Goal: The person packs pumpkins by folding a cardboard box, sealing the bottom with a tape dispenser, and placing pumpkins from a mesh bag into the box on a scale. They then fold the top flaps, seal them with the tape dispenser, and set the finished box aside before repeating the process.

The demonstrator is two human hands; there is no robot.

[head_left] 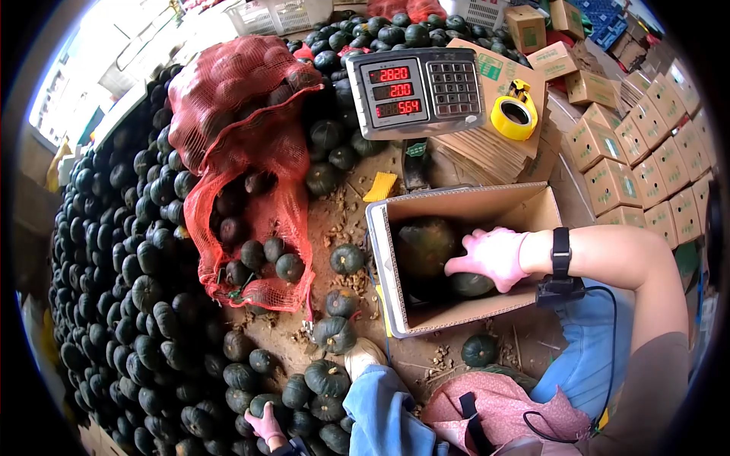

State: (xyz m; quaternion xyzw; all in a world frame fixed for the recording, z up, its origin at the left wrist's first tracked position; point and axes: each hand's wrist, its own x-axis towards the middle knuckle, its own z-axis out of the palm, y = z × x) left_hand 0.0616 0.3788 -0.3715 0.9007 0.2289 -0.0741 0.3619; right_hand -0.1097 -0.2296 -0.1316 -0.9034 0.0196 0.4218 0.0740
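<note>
Right hand (490, 257) lies spread on a squash (470, 286) in the box (456, 207). Left hand (266, 424): grip cannot be told. Risk: the squash slips and bruises.

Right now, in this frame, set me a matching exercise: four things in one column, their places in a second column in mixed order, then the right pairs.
1. right hand
2. left hand
3. yellow tape roll
4. red mesh sack

A. on the flattened cardboard stack
B. on the squash pile, at the bottom edge
C. inside the open cardboard box
D. left of the scale display, squashes inside

Pairs: 1-C, 2-B, 3-A, 4-D.
</note>
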